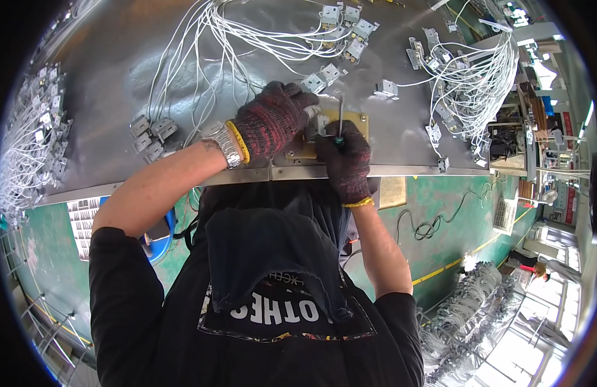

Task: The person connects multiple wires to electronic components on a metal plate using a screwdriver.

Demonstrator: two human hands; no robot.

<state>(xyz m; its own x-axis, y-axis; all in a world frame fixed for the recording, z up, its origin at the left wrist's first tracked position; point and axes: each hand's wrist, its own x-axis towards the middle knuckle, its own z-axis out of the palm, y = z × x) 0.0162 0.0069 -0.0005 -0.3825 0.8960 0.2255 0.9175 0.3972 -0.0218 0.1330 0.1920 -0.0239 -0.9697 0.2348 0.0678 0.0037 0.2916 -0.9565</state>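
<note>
My right hand (pixel 348 158), in a dark knitted glove, is closed around a screwdriver (pixel 341 116). Its thin metal shaft points away from me, and a bit of green shows where it enters my fist. A brass-coloured plate (pixel 358 120) lies under both hands near the table's front edge. On it sits a small metal box-like part (pixel 322 122), between my hands. My left hand (pixel 272 121), in a dark red and black glove, has bent fingers at this part; what its fingertips pinch is partly hidden. Two similar metal parts (pixel 321 79) lie just beyond my left fingers.
The metal table (pixel 118 122) carries more wired metal parts: a cluster (pixel 153 135) at left, another (pixel 350 32) at the back, and a bundle of white wires (pixel 476 84) at right. A dense wire pile (pixel 34 142) stands far left. A black cable (pixel 427 226) lies on the green floor.
</note>
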